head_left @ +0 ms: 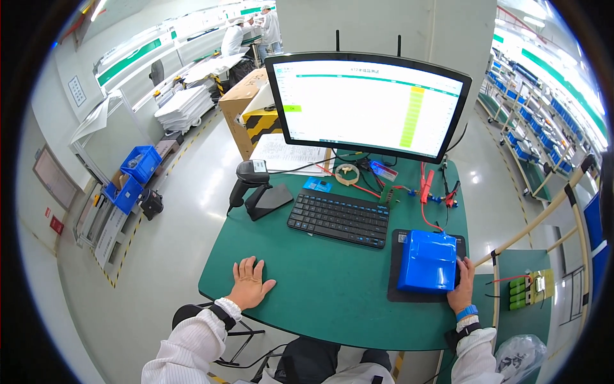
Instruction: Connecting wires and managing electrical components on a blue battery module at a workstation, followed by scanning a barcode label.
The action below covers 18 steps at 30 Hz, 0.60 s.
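A person in a striped white sleeve is resting the left hand [251, 285] palm down on a green worktop [307, 288], its fingers [248, 267] lying slightly spread and its thumb pointing outward. The right hand [462, 289] is reaching in along the right side of a glossy blue pack [427, 262], a blue watch [467, 312] circling its wrist. The pack is partly hiding that hand, so whether its fingers are pressing the pack, gripping something dark just beside it or only lying there, one cannot tell.

The pack is sitting on a dark mat [398, 296] at the worktop's right side, a red lead [430, 221] running from its top toward red clips [426, 187]. A black keyboard [340, 221] is lying to the pack's left, and a handheld scanner [245, 184] is standing in its holder farther left. Behind them, a wide monitor [364, 115] is glowing with a table marked in yellow-green. In the background, two people in white [233, 40] are standing near each other.
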### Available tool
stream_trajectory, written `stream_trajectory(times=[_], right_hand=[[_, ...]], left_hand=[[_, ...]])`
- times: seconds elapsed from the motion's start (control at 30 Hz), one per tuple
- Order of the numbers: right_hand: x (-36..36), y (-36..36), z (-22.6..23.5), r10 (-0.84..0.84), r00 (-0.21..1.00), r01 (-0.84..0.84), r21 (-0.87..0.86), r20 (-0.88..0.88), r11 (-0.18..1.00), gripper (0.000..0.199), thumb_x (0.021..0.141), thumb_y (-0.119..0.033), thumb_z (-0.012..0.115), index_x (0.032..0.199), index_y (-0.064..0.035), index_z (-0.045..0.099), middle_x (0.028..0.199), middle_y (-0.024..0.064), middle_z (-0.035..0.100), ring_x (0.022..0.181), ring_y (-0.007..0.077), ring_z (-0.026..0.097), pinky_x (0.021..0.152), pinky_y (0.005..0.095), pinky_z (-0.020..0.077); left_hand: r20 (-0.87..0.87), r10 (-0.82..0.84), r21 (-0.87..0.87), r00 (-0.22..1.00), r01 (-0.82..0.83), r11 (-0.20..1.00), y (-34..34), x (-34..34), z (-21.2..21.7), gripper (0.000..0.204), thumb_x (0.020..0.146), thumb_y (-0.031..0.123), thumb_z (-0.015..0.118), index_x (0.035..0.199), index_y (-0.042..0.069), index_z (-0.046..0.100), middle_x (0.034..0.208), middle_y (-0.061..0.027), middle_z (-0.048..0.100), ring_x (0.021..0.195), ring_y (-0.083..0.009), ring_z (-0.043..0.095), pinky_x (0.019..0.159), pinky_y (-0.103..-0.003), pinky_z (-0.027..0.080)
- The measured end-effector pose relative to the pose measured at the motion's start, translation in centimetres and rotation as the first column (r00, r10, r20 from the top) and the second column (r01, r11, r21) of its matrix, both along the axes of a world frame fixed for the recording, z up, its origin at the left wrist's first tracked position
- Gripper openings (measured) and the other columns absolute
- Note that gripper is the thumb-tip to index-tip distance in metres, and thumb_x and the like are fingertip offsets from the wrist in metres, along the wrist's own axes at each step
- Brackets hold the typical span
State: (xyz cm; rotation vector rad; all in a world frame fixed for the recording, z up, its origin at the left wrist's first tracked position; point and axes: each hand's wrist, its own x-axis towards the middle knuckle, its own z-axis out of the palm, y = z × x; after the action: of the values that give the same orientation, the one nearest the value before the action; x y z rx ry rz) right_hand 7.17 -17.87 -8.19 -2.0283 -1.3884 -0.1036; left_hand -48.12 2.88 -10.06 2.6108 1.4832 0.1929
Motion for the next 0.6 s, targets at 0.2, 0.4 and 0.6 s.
stream_trajectory(times=[0.2,0.4,0.6], right_hand=[[0.05,-0.05,-0.04,0.000,1.000,0.000,-0.007,0.003,1.000,0.059,0.078,-0.001,0.067,0.134,-0.0045,0.049,0.145,0.0216,0.039,0.133,0.0411,0.040,0.112,0.0428,0.0342],[-0.09,0.16,0.28,0.010,0.998,-0.011,-0.013,-0.057,1.000,0.061,0.082,0.004,0.059,0.141,-0.0056,0.044,0.151,0.0206,0.032,0.135,0.0404,0.039,0.111,0.0416,0.0357],[-0.10,0.24,0.24,0.029,0.998,-0.030,-0.016,-0.054,0.999,0.062,0.082,0.008,0.055,0.141,-0.0065,0.044,0.152,0.0207,0.030,0.137,0.0408,0.037,0.113,0.0423,0.0344]], left_hand=[[0.005,-0.006,0.003,1.000,0.006,1.000,0.05,-0.01,-0.04,0.070,0.093,0.050,0.054,0.141,0.003,0.032,0.144,-0.0224,0.026,0.135,-0.0418,0.021,0.111,-0.065,0.010],[-0.006,-0.018,-0.003,1.000,0.018,1.000,0.09,0.08,0.16,0.071,0.093,0.048,0.055,0.142,0.004,0.030,0.144,-0.0224,0.025,0.135,-0.0420,0.022,0.111,-0.065,0.010],[-0.012,-0.001,-0.008,1.000,0.001,1.000,0.13,-0.21,0.00,0.071,0.093,0.049,0.055,0.142,0.004,0.029,0.144,-0.0227,0.025,0.136,-0.0420,0.021,0.111,-0.065,0.010]])
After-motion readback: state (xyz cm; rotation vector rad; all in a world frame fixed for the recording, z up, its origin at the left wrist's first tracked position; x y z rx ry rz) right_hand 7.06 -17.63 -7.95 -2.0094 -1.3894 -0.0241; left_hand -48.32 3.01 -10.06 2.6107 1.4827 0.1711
